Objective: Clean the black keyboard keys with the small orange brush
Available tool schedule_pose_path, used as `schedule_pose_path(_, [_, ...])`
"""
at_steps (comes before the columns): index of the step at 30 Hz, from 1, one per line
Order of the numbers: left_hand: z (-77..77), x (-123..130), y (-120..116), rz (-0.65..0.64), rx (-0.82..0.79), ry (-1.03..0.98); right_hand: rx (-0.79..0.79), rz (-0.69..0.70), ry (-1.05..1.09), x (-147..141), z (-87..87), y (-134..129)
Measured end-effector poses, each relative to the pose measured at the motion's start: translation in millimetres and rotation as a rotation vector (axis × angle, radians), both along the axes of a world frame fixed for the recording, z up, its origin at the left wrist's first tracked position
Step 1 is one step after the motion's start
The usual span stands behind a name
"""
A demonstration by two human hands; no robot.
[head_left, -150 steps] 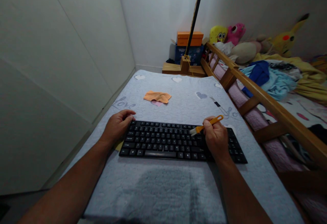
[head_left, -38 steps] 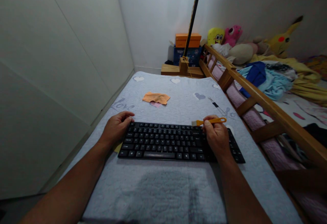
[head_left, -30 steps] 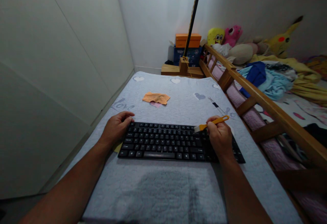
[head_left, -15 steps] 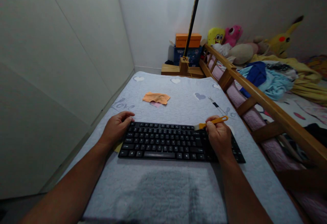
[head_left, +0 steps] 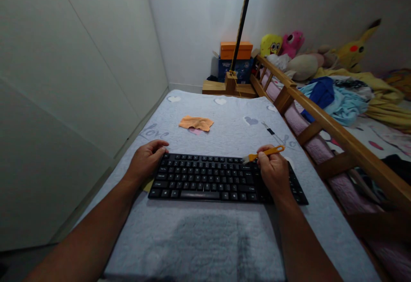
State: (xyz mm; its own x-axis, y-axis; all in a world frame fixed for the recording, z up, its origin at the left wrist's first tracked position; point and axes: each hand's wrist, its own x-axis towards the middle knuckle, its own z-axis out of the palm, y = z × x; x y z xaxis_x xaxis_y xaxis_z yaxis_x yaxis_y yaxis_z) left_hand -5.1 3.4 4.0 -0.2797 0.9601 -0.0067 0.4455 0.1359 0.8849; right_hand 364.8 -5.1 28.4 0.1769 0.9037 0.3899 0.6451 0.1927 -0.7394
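A black keyboard (head_left: 205, 178) lies flat on the grey-blue quilted cover (head_left: 199, 239) in front of me. My left hand (head_left: 148, 158) is at its upper left corner, fingers bent and thumb against the edge, steadying it. Pinched in my right hand (head_left: 273, 168) is a small brush (head_left: 269, 151) with an orange-yellow handle and pale bristles. Its bristle end touches the top row of keys, right of the middle. The right hand hovers over the number pad and hides part of it.
Behind the keyboard lies an orange cloth (head_left: 196, 123), and a thin tool with a black grip (head_left: 270, 131) is farther right. A yellowish item (head_left: 148, 185) peeks out beside the left wrist. A wooden bed rail (head_left: 321, 115) runs along the right; a white panel wall (head_left: 80, 80) stands left.
The brush in my right hand has shifted slightly left along the top keys, its bristles now splayed. My left hand and the keyboard have stayed in place.
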Motion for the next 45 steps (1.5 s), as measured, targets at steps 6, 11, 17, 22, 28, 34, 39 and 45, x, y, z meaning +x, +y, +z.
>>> schedule_pose_path(6, [-5.2, -5, 3, -0.005, 0.003, 0.004, 0.044, -0.045, 0.004, 4, -0.6, 1])
schedule_pose_path(11, [-5.9, -5, 2, -0.007, 0.005, -0.013, 0.059, -0.085, 0.021, 11, 1.3, 0])
schedule_pose_path(17, [-3.7, -1, 0, 0.01, -0.008, -0.056, 0.053, -0.076, -0.04, 10, 3.4, 1])
schedule_pose_path(22, [-6.9, -3, 1, 0.002, -0.006, -0.042, 0.056, -0.086, -0.043, 9, 1.9, 3])
schedule_pose_path(28, [-4.1, -3, 1, 0.005, 0.001, -0.032, 0.058, -0.092, -0.019, 10, 0.1, 1])
schedule_pose_path(34, [-0.4, 0, 0, 0.007, 0.0, -0.023, 0.06, -0.078, -0.056, 9, -0.1, 3])
schedule_pose_path(39, [1.0, 1, 0, 0.008, -0.006, -0.029, 0.068, -0.082, -0.045, 8, 0.9, 4])
schedule_pose_path(45, [0.0, -1, 0, 0.002, -0.002, -0.016, 0.051, -0.089, -0.031, 9, 1.7, 2])
